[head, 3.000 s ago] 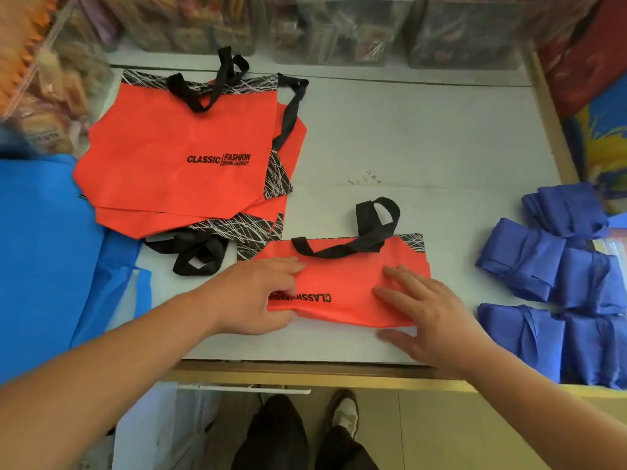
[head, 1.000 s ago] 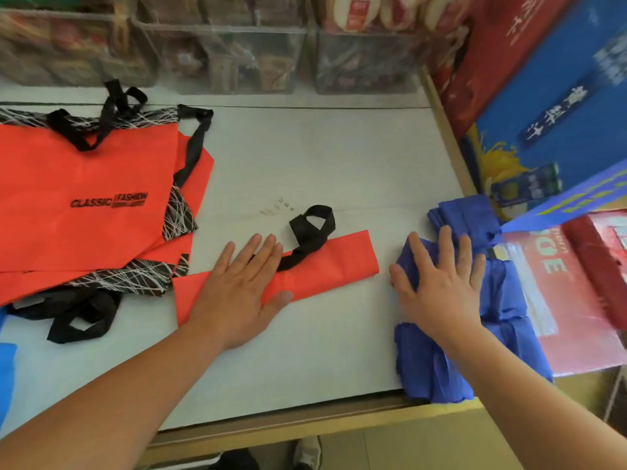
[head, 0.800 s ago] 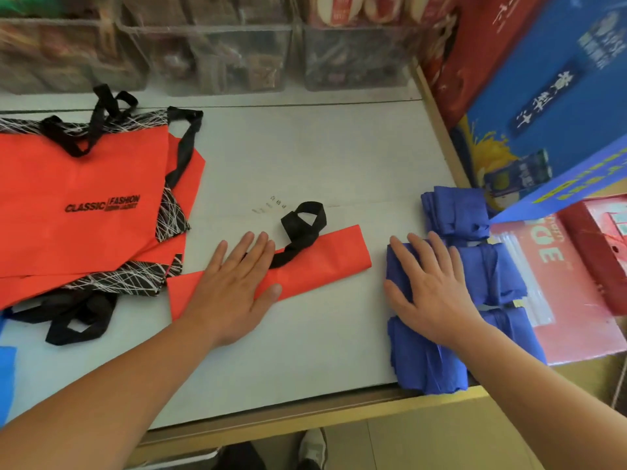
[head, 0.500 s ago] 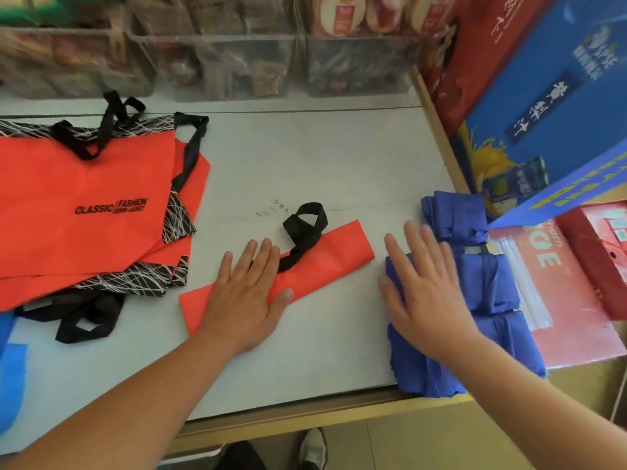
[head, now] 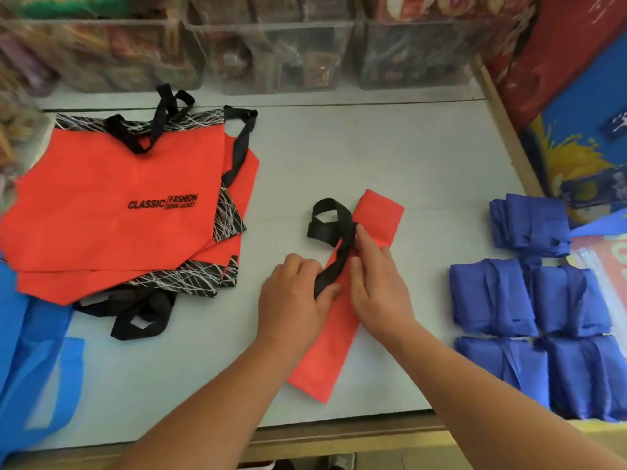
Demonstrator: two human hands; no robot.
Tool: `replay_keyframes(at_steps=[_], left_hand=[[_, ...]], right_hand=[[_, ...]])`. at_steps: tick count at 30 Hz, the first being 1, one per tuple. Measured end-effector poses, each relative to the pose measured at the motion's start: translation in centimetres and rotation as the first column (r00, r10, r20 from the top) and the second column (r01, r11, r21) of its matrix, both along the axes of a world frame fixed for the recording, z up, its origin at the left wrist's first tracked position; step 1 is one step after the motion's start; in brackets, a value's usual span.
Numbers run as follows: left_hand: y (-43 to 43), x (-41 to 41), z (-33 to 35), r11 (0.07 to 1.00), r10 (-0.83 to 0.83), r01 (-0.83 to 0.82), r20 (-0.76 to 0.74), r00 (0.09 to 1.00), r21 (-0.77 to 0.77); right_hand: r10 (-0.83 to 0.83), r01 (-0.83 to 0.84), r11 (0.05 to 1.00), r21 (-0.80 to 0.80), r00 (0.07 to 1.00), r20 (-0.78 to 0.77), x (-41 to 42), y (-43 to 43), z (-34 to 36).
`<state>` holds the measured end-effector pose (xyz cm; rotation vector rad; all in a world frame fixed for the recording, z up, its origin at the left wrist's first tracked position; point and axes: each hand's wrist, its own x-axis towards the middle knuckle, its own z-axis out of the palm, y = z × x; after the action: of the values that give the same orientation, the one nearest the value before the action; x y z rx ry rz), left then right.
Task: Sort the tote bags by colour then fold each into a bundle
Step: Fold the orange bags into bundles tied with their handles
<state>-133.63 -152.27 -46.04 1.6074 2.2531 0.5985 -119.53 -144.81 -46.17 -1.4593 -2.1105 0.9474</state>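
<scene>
A red tote bag [head: 380, 217], folded into a long narrow strip, lies slantwise in the middle of the table. Its black handle [head: 330, 220] loops out at the far end. My left hand [head: 291, 300] pinches the handle strap against the strip. My right hand [head: 380, 286] rests on the strip beside it, fingers lying straight along the strap. A stack of flat red tote bags [head: 118, 205] with black patterned sides lies at the left. Several folded dark blue bundles [head: 529, 300] sit at the right.
Light blue tote bags [head: 30, 351] hang over the left front edge. Clear bins [head: 271, 52] of packaged goods line the back. Colourful boxes [head: 576, 96] stand at the right. The table's wooden front edge [head: 339, 439] runs below my forearms.
The red strip has turned from lying across the table to slanting away from me. My right hand left the blue bundles and came onto the strip. My left hand now pinches the strap.
</scene>
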Motion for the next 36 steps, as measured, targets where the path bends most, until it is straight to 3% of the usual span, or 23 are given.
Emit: replay_keyframes(at_steps=[2, 4, 6, 8, 9, 12, 14, 17, 20, 22, 25, 30, 33, 36], left_hand=[[0.6, -1.0, 0.8, 0.996, 0.08, -0.076, 0.125, 0.989, -0.038], [0.6, -2.9, 1.5, 0.986, 0.161, -0.168, 0.197, 0.967, 0.019], [-0.2, -6.1, 1.5, 0.985, 0.133, -0.139, 0.063, 0.989, 0.106], [-0.9, -8.6, 1.5, 0.994, -0.077, 0.089, -0.169, 0.983, 0.065], [-1.1, -9.3, 1.5, 0.964, -0.253, 0.267, -0.261, 0.931, 0.018], [-1.3, -9.7, 1.2, 0.715, -0.668, 0.684, -0.425, 0.611, -0.141], [-1.4, -9.4, 1.3, 0.61, -0.761, 0.767, -0.417, 0.497, -0.2], [-2.3, -8.8, 0.8, 0.511, -0.838, 0.836, -0.334, 0.432, -0.202], [-3.7, -8.1, 0.3, 0.54, -0.839, 0.835, -0.152, 0.523, -0.108], [-4.6, -7.7, 0.3, 0.585, -0.807, 0.796, -0.017, 0.59, -0.158], [-5.8, -6.8, -0.3, 0.622, -0.776, 0.757, -0.029, 0.63, -0.201], [-6.2, -5.6, -1.3, 0.683, -0.73, 0.73, 0.032, 0.682, 0.022], [-6.0, -5.4, -1.0, 0.731, -0.682, 0.679, 0.119, 0.722, 0.068], [-5.4, -5.2, -0.3, 0.802, -0.574, 0.597, 0.308, 0.758, 0.023]], right_hand=[[0.024, -0.041, 0.99, 0.132, 0.992, 0.127, -0.7, -0.2, -1.0], [0.014, -0.078, 0.971, 0.226, 0.962, 0.272, -1.5, -1.0, -2.0], [0.001, -0.12, 0.953, 0.28, 0.919, 0.393, -2.1, -1.6, -2.6], [-0.003, -0.163, 0.933, 0.32, 0.888, 0.459, -2.2, -1.8, -3.0], [0.008, -0.188, 0.923, 0.335, 0.881, 0.473, -2.1, -1.6, -3.1], [0.096, -0.31, 0.873, 0.377, 0.866, 0.49, -1.7, -0.8, -3.2], [0.158, -0.364, 0.837, 0.408, 0.875, 0.457, -1.3, -0.2, -3.4], [0.197, -0.383, 0.81, 0.444, 0.891, 0.409, -1.0, 0.4, -3.6], [0.262, -0.431, 0.775, 0.462, 0.885, 0.385, -0.1, 2.0, -3.4], [0.335, -0.485, 0.761, 0.43, 0.862, 0.38, 1.1, 3.2, -3.2], [0.393, -0.553, 0.758, 0.346, 0.81, 0.435, 1.9, 3.3, -3.1], [0.324, -0.572, 0.733, 0.368, 0.77, 0.55, 1.7, 2.3, -2.9], [0.293, -0.537, 0.717, 0.445, 0.811, 0.506, 1.6, 1.4, -2.5], [0.337, -0.486, 0.763, 0.426, 0.862, 0.379, 1.4, 1.3, -1.3]])
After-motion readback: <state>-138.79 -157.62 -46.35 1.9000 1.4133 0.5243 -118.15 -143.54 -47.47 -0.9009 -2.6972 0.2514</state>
